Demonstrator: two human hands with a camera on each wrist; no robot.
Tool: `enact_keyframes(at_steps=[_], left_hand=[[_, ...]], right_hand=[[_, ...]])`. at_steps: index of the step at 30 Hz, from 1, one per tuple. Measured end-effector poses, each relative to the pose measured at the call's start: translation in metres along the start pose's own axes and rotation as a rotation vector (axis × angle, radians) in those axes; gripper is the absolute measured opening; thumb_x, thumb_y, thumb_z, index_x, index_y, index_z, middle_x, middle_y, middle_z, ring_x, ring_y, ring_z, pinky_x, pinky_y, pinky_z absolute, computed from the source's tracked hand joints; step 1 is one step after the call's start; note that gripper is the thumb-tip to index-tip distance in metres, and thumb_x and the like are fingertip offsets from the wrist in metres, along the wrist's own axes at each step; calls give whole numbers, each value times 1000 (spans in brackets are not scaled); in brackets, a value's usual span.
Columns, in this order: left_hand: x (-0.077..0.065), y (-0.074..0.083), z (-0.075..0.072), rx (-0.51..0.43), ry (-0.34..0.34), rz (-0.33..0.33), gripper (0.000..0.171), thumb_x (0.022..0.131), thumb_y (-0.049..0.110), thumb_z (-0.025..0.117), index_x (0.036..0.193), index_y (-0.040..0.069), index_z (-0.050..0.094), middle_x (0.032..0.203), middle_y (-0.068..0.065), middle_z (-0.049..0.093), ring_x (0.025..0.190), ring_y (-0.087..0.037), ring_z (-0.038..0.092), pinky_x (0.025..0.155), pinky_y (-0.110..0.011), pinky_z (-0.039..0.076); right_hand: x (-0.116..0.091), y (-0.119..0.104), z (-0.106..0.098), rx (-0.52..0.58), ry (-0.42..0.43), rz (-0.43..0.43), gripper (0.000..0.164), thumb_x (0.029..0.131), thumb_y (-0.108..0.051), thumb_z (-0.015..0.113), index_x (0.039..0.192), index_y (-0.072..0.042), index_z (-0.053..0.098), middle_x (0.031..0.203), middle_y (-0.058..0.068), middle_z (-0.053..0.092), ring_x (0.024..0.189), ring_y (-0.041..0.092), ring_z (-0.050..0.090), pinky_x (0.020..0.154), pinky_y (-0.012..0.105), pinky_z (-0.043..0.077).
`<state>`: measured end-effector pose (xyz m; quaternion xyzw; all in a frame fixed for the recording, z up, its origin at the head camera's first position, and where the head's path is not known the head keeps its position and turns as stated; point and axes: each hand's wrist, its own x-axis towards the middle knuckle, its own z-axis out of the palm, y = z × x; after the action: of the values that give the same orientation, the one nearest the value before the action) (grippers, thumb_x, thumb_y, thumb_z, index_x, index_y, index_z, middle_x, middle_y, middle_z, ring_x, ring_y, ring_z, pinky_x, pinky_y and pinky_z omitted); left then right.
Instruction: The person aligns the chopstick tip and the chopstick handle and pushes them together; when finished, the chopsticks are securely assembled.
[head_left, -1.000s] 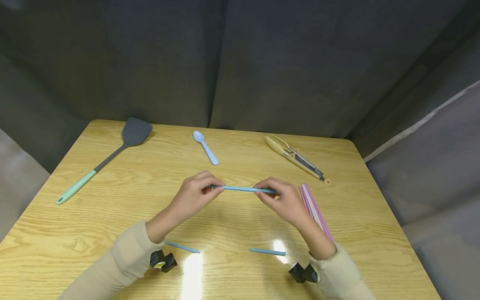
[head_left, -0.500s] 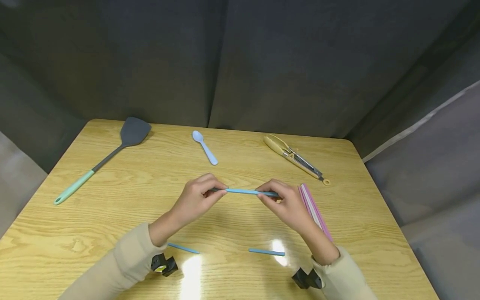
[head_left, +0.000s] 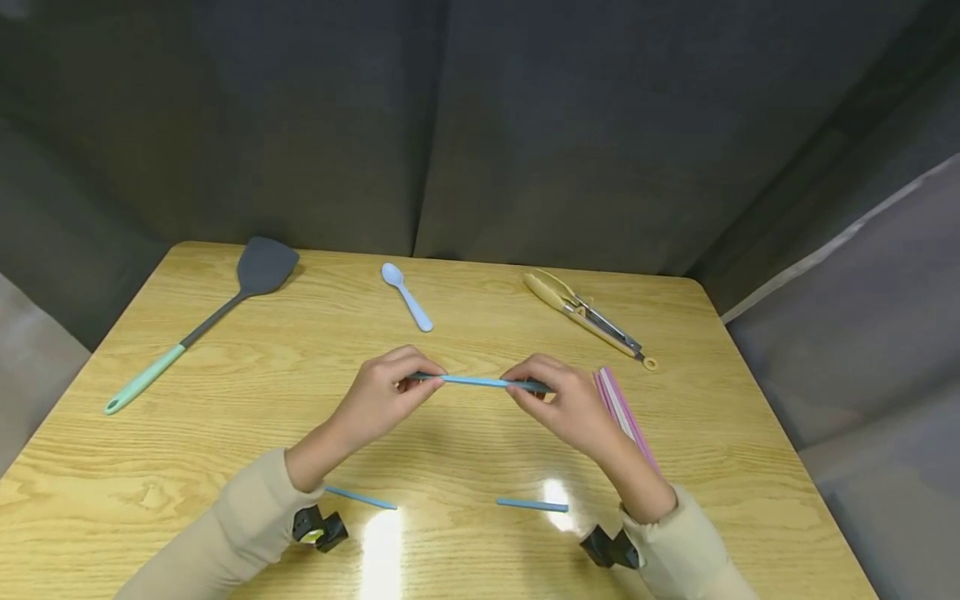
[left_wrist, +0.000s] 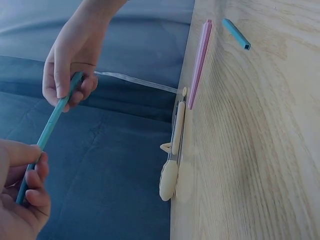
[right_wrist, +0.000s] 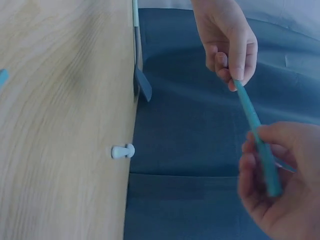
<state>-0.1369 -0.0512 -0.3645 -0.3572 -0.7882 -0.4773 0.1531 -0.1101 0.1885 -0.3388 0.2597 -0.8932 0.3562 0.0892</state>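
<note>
A thin blue stick (head_left: 474,381), with a faint seam near its middle in the left wrist view, spans between both hands above the table. My left hand (head_left: 384,392) pinches its left part between thumb and fingers. Its right part is gripped the same way by my right hand (head_left: 558,396). Fingers hide parts of the stick at both ends. Below the hands lie two short blue stick pieces, the left piece (head_left: 362,497) partly behind the left sleeve and the right piece (head_left: 532,505) in full view. In the left wrist view, one short piece (left_wrist: 236,34) shows a dark, square hollow end.
A grey spatula (head_left: 264,268) with a green handle lies at the left. A pale blue spoon (head_left: 407,297) is at the back middle, and yellow tongs (head_left: 588,317) at the back right. Pink and white sticks (head_left: 624,412) lie beside the right forearm. Dark curtains surround the table.
One second ago a joint with a slight kink showed mid-stick; now the blue stick looks straight and continuous. The hands sit slightly closer together and keep their grip.
</note>
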Motion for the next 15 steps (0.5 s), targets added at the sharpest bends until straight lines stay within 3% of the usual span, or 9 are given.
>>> enact_keyframes(at_steps=[6, 10, 15], left_hand=[[-1, -2, 3, -2, -39, -7, 6, 78, 5, 67, 84, 6, 68, 75, 3, 57, 57, -4, 38, 49, -18, 35], [-1, -3, 6, -7, -53, -1, 6, 78, 5, 67, 84, 6, 68, 75, 4, 57, 58, -4, 39, 49, -17, 35], [0, -3, 8, -16, -65, -10, 11, 81, 5, 65, 92, 5, 67, 83, 1, 58, 62, -5, 44, 51, -19, 38]], right_hand=[[0, -2, -3, -194, -22, -94, 7, 77, -7, 69, 82, -11, 67, 82, -4, 56, 75, 12, 51, 62, 24, 44], [-1, -4, -5, -233, -62, -116, 9, 76, -6, 70, 82, -11, 67, 78, -4, 57, 70, 10, 50, 58, 21, 43], [-7, -2, -9, -242, -101, -82, 9, 77, -7, 69, 84, -11, 66, 78, -5, 56, 67, 7, 49, 56, 20, 43]])
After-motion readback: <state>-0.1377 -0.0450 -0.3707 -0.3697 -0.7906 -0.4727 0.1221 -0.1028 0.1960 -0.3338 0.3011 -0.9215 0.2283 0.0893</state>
